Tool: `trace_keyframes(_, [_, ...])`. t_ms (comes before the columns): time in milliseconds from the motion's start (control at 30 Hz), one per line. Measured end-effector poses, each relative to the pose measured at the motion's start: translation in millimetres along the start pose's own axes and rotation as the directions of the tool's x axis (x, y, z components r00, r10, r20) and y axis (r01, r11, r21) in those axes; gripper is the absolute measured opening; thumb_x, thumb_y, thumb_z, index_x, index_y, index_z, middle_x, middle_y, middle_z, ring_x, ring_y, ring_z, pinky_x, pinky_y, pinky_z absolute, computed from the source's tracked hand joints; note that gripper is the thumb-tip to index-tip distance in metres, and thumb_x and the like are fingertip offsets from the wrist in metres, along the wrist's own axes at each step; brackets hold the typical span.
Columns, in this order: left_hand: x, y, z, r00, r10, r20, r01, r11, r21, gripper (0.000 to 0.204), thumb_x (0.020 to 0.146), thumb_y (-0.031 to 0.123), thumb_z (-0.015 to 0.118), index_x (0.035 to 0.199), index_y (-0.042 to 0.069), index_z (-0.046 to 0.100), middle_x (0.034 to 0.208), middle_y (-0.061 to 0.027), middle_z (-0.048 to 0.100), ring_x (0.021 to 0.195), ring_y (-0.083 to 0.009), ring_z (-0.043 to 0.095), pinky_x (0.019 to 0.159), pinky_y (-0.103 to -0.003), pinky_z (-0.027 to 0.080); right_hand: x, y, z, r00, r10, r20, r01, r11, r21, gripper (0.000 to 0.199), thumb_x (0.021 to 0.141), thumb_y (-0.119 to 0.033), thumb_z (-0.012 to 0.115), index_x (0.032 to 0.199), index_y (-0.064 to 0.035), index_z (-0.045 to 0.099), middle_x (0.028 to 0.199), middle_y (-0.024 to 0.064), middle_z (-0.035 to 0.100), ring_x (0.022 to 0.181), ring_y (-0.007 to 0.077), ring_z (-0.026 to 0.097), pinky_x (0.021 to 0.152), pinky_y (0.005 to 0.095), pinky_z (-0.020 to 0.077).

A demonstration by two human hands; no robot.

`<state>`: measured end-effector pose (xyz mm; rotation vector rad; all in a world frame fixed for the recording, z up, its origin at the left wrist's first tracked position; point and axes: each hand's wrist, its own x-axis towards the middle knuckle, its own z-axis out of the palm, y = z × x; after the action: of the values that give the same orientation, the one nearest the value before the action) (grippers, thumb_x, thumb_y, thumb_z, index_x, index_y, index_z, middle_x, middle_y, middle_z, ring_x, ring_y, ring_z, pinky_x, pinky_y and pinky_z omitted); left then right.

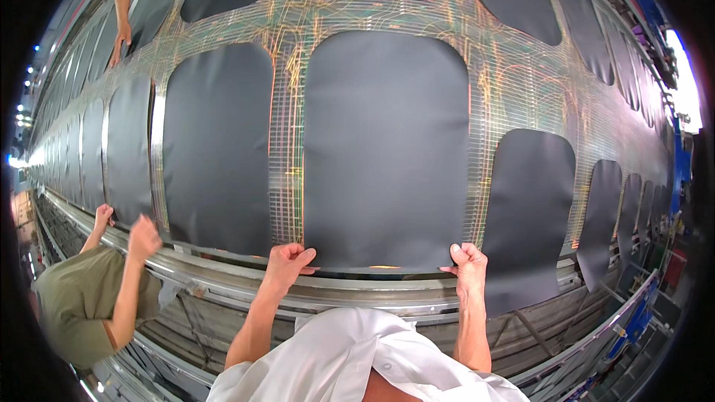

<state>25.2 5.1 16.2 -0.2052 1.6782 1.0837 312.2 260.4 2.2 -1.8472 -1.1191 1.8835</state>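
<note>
A large black sheet (383, 149) with rounded far corners lies flat in front of me on a long surface printed with coloured grid lines (287, 171). At its near left corner, my left hand (287, 266) pinches the edge between thumb and fingers. My right hand (469, 264) grips the near right corner in the same way. The near edge between my hands sits at the rim of the surface. My fingertips under the sheet are hidden.
Another black sheet (220, 149) lies to the left. On the right, a black sheet (525, 223) hangs over the metal rail (365, 290). A co-worker in an olive shirt (89, 305) works at the near left. Across the surface, another person's hand (122, 39) reaches in.
</note>
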Motion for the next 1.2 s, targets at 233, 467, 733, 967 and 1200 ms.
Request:
trace_keyframes(233, [4.4,3.4,-2.8,0.999,-0.017,0.033,0.018,0.999,-0.039,0.024,0.092,0.014,0.07,0.074,0.0,0.062,0.071,0.0022,0.054,0.067,-0.0062,0.055,0.068,-0.031,0.062,-3.2,-3.1,2.2,1.0,0.0,-0.017,-0.001,0.998,-0.064,0.02,0.087,-0.021,0.076,0.08,-0.0066,0.065,0.064,-0.0067,0.048,0.058,0.0057,0.052,0.058,0.0309,0.0608])
trace_keyframes(467, [2.2,-1.5,-8.8,0.999,0.001,0.035,0.001,0.998,-0.057,0.025,0.091,0.015,0.07,0.072,0.002,0.061,0.07,0.0029,0.052,0.066,-0.0053,0.052,0.068,-0.033,0.062,-5.8,-4.3,7.1,1.0,0.01,-0.001,-0.01,0.997,-0.077,0.018,0.086,-0.017,0.077,0.078,-0.0078,0.064,0.062,-0.0083,0.043,0.055,0.0031,0.043,0.055,0.0308,0.0595])
trace_keyframes(733, [5.1,2.5,-7.4,0.999,-0.016,0.032,0.017,0.999,-0.037,0.027,0.091,0.013,0.07,0.071,-0.002,0.06,0.068,0.0029,0.051,0.064,-0.005,0.051,0.064,-0.03,0.061,-1.5,-10.0,5.9,0.999,0.047,0.012,-0.046,0.995,-0.084,0.015,0.086,-0.014,0.074,0.079,-0.0083,0.063,0.067,-0.0064,0.048,0.059,0.005,0.052,0.058,0.0346,0.0621])
trace_keyframes(967, [4.1,0.9,-8.1,0.996,-0.08,0.031,0.081,0.996,-0.044,0.024,0.092,0.009,0.067,0.071,-0.001,0.06,0.069,0.0015,0.051,0.065,-0.0073,0.053,0.067,-0.035,0.063,-5.2,-17.6,5.1,0.995,0.1,0.005,-0.1,0.991,-0.086,0.011,0.085,-0.01,0.075,0.086,-0.0017,0.067,0.069,-0.0026,0.058,0.061,0.0067,0.053,0.06,0.0354,0.0603])
trace_keyframes(1200, [3.3,5.1,-8.9,0.99,-0.141,0.02,0.142,0.987,-0.075,0.024,0.091,0.006,0.069,0.07,-0.003,0.06,0.066,0.0023,0.048,0.06,-0.006,0.049,0.065,-0.035,0.064,2.2,-0.4,-10.8,0.992,0.122,0.039,-0.119,0.991,-0.069,0.008,0.084,-0.006,0.075,0.085,-0.001,0.069,0.07,-0.002,0.061,0.062,0.0061,0.054,0.059,0.0297,0.0567])
